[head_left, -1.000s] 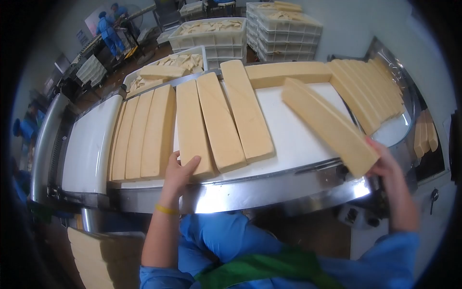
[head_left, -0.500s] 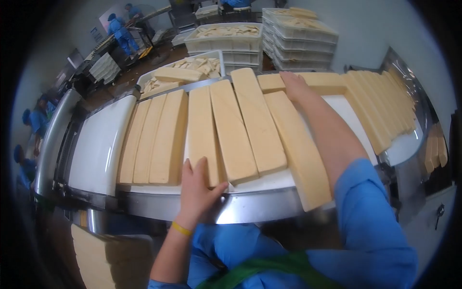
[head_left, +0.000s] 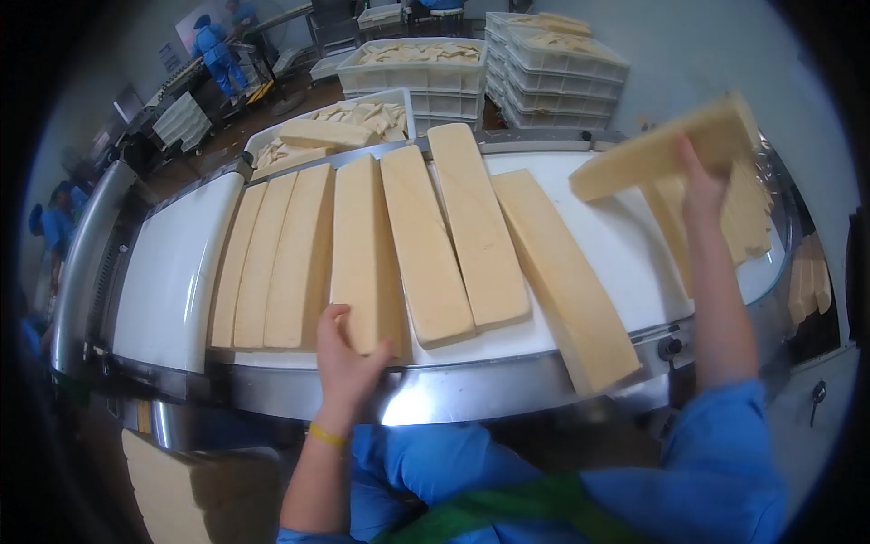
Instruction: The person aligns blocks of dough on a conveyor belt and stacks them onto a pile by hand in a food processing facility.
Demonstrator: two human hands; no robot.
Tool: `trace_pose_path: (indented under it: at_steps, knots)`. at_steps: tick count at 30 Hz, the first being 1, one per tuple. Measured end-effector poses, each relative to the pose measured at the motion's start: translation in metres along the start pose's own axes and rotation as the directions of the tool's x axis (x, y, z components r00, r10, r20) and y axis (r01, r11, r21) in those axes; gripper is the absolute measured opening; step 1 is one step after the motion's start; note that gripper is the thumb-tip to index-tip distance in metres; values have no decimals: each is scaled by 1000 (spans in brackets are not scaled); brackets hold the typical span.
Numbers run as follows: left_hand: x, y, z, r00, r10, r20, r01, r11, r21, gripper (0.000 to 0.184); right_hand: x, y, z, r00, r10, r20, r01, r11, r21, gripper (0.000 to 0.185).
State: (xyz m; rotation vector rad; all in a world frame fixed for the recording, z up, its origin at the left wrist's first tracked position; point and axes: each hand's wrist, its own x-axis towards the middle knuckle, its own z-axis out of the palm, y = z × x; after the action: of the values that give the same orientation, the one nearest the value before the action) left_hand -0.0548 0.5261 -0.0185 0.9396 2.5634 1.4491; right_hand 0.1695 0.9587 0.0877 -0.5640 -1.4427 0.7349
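Note:
Several long pale-yellow blocks lie side by side across a white belt [head_left: 625, 263]. My left hand [head_left: 349, 363] is at the near end of one block [head_left: 361, 245], its thumb and fingers curled around that end. Raised at the right, my right hand [head_left: 702, 181] grips another long block [head_left: 648, 154], tilted above the belt and partly over a row of blocks [head_left: 743, 218]. A slanting block [head_left: 566, 281] sticks out over the belt's near metal edge [head_left: 471, 390]. Left of my left hand, more blocks [head_left: 294, 263] stand close together.
Behind the belt are a white crate [head_left: 408, 109] of pale pieces and stacked crates [head_left: 553, 86]. People in blue [head_left: 216, 54] stand far back left. A metal roller [head_left: 86, 263] is at the left, more blocks [head_left: 199, 490] below. At the right are further blocks [head_left: 807, 281].
My right hand has moved from the far edge to the upper right, lifting the block that lay crosswise there. The slanting block stays on the belt. My left hand remains at the same block's end.

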Motion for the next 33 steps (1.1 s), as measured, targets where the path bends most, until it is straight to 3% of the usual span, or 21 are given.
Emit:
trace_pose_path:
  at_steps: [1,2,3,4,6,8,11,12,15,16,18,19,20,21,22,23,24,27,29,32,33]
  knots:
    - [-1,-4,-5,994,-107,19,109,978,-176,54,-23,3,-27,997,58,-58,-54,997,60,41]
    - [-1,-21,-10,983,-174,64,182,843,-506,50,-49,8,-56,960,248,-129,-249,968,7,38]
    - [-1,-36,-14,967,-221,130,239,598,-765,47,-74,18,-79,952,291,-93,-292,956,-1,39]
    - [0,-36,-22,879,-395,267,405,323,-856,54,-97,29,-96,940,335,-58,-336,942,-12,41]
    - [9,-46,-38,858,-272,436,493,201,-846,57,-133,49,-114,909,411,-65,-388,782,-488,45]
    - [17,-30,-42,796,-216,565,593,93,-800,62,-128,51,-120,710,606,358,-117,602,-790,48]
    - [17,-23,-38,739,-392,548,644,170,-746,69,-118,21,-118,344,661,667,405,536,-741,41]
    - [15,-24,-33,795,-403,454,594,363,-717,67,-115,-2,-114,233,641,731,550,533,-643,38]
    - [21,-13,-32,833,-403,378,553,624,-552,57,-109,-67,-100,350,814,463,522,241,-818,29]
    - [23,-14,-32,828,-411,380,559,646,-520,61,-123,-77,-100,573,585,574,512,291,-808,27]
    - [28,-33,-26,848,-437,301,527,761,-379,52,-154,-104,-71,758,358,545,76,781,-619,19]
    - [30,-38,-26,860,-440,260,505,810,-299,47,-180,-112,-49,767,170,619,175,872,-456,13]
    - [27,-30,-26,978,-209,5,209,978,-14,48,-199,-133,-26,671,-52,740,312,925,-217,22]
    - [20,-16,-23,981,118,-151,-61,939,338,49,-215,-148,-7,543,-47,838,302,942,-144,41]
    - [13,-2,-17,869,463,-175,-240,704,668,50,-230,-158,16,528,3,849,292,938,-185,50]
    - [6,8,-8,859,496,-128,-380,785,489,54,-244,-162,38,508,51,860,284,933,-222,58]
    - [-2,14,4,871,492,9,-468,822,324,55,-260,-146,62,604,83,792,304,895,-326,62]
    - [-15,52,28,867,467,175,-497,782,376,58,-278,-92,117,748,197,634,281,771,-572,66]
    - [-7,49,41,875,463,140,-472,757,451,52,-275,-84,130,773,267,575,225,733,-642,67]
    - [9,47,38,962,117,247,-214,885,413,58,-265,-83,131,734,379,564,105,757,-645,71]
    - [7,44,39,968,122,221,-202,899,388,57,-259,-83,127,699,429,572,61,761,-646,72]
